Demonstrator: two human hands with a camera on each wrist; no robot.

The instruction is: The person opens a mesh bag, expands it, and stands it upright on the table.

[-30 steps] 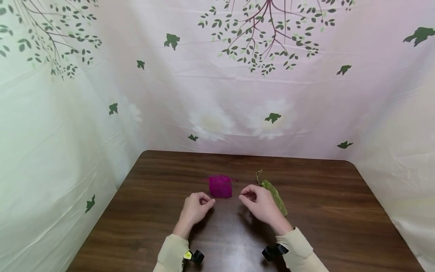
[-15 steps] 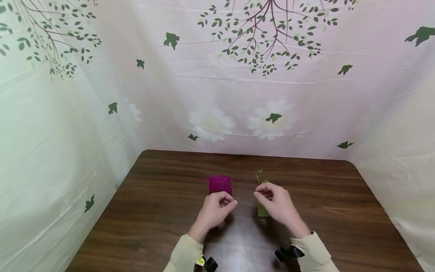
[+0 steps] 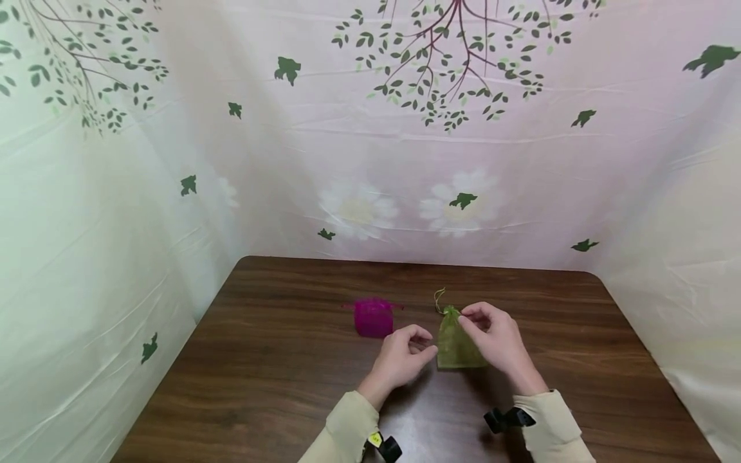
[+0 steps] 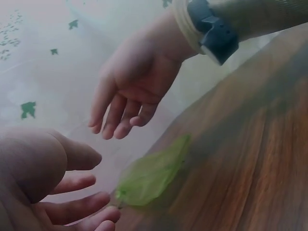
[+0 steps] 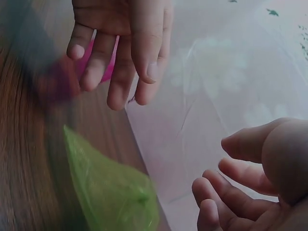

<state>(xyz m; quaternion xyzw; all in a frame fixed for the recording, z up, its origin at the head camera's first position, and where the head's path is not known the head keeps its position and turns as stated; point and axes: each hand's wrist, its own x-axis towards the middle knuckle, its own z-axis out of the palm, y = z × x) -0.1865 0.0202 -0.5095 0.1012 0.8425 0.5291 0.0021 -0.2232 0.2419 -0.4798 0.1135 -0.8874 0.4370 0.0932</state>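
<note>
A green drawstring pouch (image 3: 454, 350) of sheer fabric lies on the table with its cord loop pointing to the back; my right hand hides part of its right side. In the head view my right hand (image 3: 496, 337) hovers at that side, fingers loosely bent. My left hand (image 3: 402, 357) is just left of the pouch, thumb and fingers apart. The wrist views show the same pouch (image 4: 154, 175) below and between the hands, and neither hand grips anything. Behind my left hand lies a smaller magenta drawstring pouch (image 3: 373, 318), its cords spread to both sides.
The dark wood table (image 3: 260, 360) has rounded back corners. A pale fabric curtain (image 3: 370, 161) printed with leaves, birds and flowers surrounds it at the back and sides. Black cameras, such as the left one (image 3: 390, 448), sit on the wrists.
Both hands have moved to the right, the left one from beside the magenta pouch toward the green one. The green pouch, slanted and narrow a second ago, now lies straighter and spread wider.
</note>
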